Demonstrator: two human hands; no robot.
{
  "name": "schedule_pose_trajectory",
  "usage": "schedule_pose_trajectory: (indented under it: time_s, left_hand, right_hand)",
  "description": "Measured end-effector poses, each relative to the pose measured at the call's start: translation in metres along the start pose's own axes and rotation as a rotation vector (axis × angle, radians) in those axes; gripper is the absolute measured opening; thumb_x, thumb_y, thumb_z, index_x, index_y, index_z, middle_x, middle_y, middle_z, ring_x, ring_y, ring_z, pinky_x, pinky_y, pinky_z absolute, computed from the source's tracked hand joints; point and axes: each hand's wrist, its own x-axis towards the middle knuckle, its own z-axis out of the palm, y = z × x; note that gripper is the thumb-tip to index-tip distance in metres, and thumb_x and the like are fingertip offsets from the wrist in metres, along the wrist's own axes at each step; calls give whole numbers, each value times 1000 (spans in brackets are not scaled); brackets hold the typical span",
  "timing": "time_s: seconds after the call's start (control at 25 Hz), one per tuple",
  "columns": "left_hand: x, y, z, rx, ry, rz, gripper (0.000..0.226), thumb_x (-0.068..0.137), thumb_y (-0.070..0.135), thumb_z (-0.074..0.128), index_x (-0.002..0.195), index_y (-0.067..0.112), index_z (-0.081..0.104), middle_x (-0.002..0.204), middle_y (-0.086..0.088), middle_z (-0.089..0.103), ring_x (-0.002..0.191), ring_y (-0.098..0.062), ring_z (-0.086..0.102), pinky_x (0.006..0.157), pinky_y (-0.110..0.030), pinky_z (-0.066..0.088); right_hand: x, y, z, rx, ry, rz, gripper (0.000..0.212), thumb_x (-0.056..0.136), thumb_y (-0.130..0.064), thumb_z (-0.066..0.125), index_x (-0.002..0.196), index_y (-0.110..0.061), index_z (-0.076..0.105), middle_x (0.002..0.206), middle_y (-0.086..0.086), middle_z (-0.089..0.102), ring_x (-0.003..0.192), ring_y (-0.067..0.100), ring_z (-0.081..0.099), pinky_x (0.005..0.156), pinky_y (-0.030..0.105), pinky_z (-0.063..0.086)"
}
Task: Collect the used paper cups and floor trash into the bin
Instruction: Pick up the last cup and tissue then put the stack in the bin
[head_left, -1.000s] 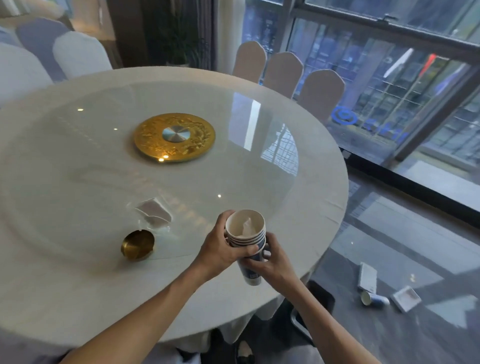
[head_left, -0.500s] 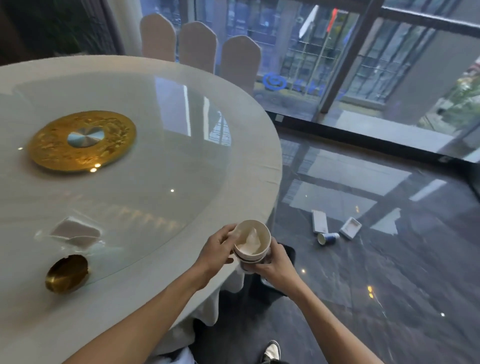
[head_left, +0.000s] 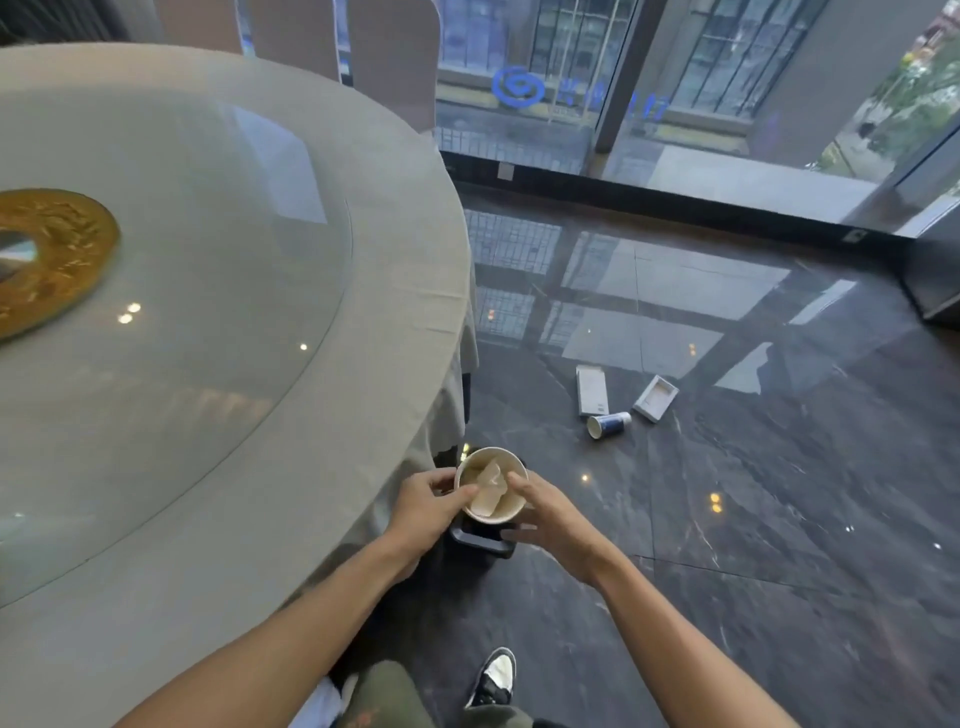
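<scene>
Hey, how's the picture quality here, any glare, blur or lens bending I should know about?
Head view: window reflections glare off the glossy floor and the table's glass top; the wide lens bows the window frames; the right hand is slightly motion-blurred beside the stacked cups; the floor trash stays readable.

Colours at the table's edge

The cup (head_left: 491, 486) in hand is cream inside with pale crumpled paper; the fallen cup (head_left: 610, 424) at two o'clock is navy with a white rim, beside white-grey boxes (head_left: 592, 389) on black, white-veined marble floor (head_left: 779, 519); gold embossed disc (head_left: 52, 260) at ten o'clock.
</scene>
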Motion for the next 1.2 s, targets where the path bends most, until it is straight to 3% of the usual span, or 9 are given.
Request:
schedule_pose_trajectory:
  time_s: [0.12,0.24,0.32,0.48,0.6,0.72,0.88,1.0,1.2]
  left_hand:
    - [13,-11,21,-9,21,-48,13,87,18,83,99,25,82,93,9,83,87,-2,76,80,-21,55]
    - [42,-26,35,-14,12,-111,27,84,17,87,110,22,80,94,0,83,91,-12,77,84,-33,62]
    - [65,-36,43,-11,-24,-151,28,84,16,87,111,20,79,93,-5,83,93,-20,78,84,-39,65]
    - [101,-51,57,-50,-84,-253,18,90,17,81,107,23,81,90,-3,83,84,-17,79,68,-28,63]
    - [121,-71,63,-7,-86,-313,25,91,23,77,86,48,81,82,12,81,67,-2,75,58,-21,56]
    - [146,-103,72,17,-46,-361,17,90,24,80,82,40,80,80,13,81,67,-1,74,57,-16,53]
    - [189,-162,94,0,41,-397,19,90,26,81,108,28,75,100,4,80,96,-15,76,76,-27,60]
    - [225,-221,110,-10,92,-450,35,92,25,80,125,18,71,116,-3,77,112,-21,72,99,-43,60]
    - [270,-298,123,33,123,-506,26,96,21,74,121,15,75,110,-3,78,107,-24,73,98,-50,60]
  right_hand:
    - [14,12,-19,-43,98,10,32,101,-40,63,128,-22,67,117,10,76,105,21,75,86,40,64]
    - [35,19,-33,-53,193,36,22,103,-23,61,122,-15,70,116,22,73,106,33,73,92,57,60]
    - [51,21,-41,-68,265,69,19,103,-17,59,119,-14,70,113,21,73,98,31,75,84,51,64]
    - [77,26,-56,-105,336,177,18,100,-11,57,109,-20,70,100,8,75,75,7,72,59,23,59]
    - [102,34,-68,-162,337,273,22,96,-12,57,112,-19,70,102,8,77,78,12,71,67,28,57]
    - [137,56,-80,-200,341,333,25,94,-12,59,117,-12,70,105,11,77,78,16,67,66,32,51]
    - [197,108,-100,-261,321,334,23,96,-17,64,117,-9,69,97,0,74,79,10,66,69,28,55]
    - [251,165,-115,-332,287,330,23,99,-18,61,119,-9,68,108,7,75,98,21,70,88,40,58]
    - [310,240,-126,-421,249,371,26,98,-21,58,120,-13,68,110,4,74,101,21,70,91,42,59]
